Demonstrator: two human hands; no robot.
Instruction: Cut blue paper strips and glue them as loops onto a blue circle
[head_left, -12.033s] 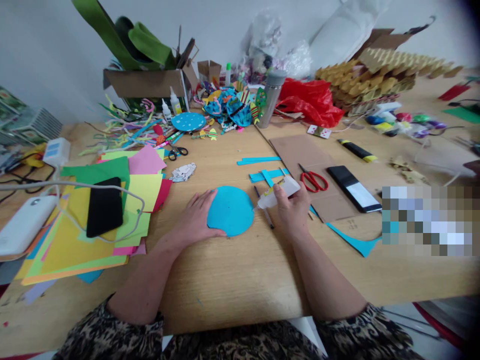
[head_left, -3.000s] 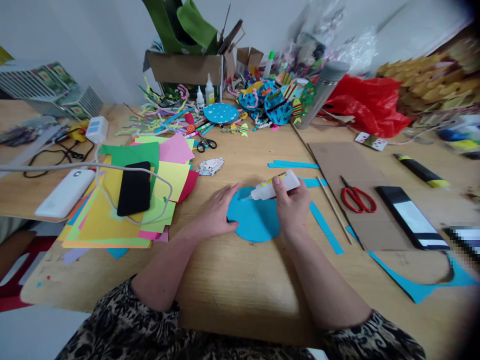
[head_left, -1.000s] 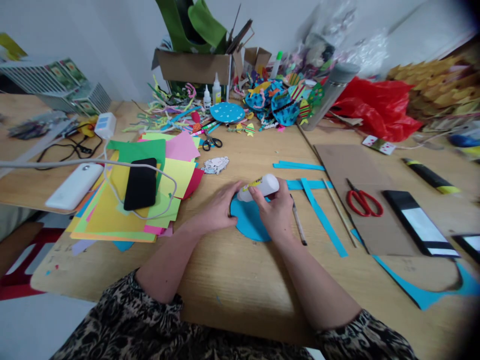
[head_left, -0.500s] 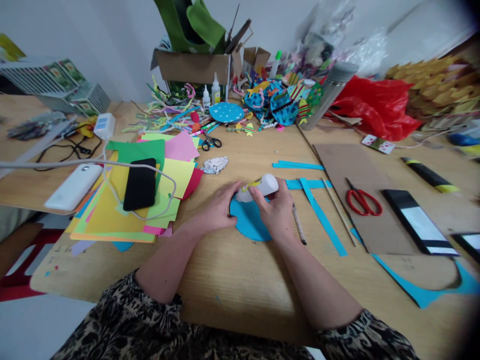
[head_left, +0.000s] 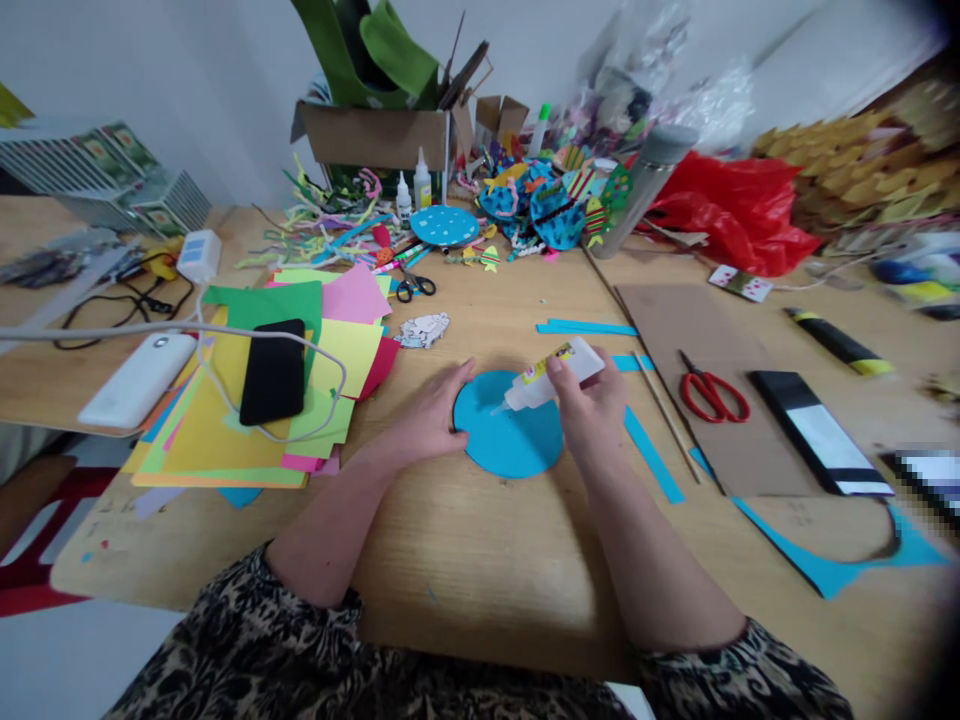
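A blue paper circle (head_left: 517, 445) lies flat on the table in front of me. My right hand (head_left: 592, 415) is closed around a white glue bottle (head_left: 559, 372) with a yellow label. The bottle is tilted down to the left, its nozzle at the circle's surface near the middle, where a small pale spot shows. At the circle's left edge rests my left hand (head_left: 433, 415), its thumb and fingers apart and touching the rim. Blue paper strips (head_left: 652, 455) lie just right of my right hand.
Coloured paper sheets (head_left: 217, 440) with a black phone (head_left: 274, 372) on them lie left. Red-handled scissors (head_left: 712, 393) rest on cardboard (head_left: 660, 310) at right, beside a wooden stick (head_left: 667, 415). A blue offcut (head_left: 832, 575) lies near right. Craft pieces and a box (head_left: 375, 135) stand behind.
The glue bottle has moved right and its nozzle now shows over the circle, more of which is uncovered. My left hand stays at the rim. The view has shifted slightly.
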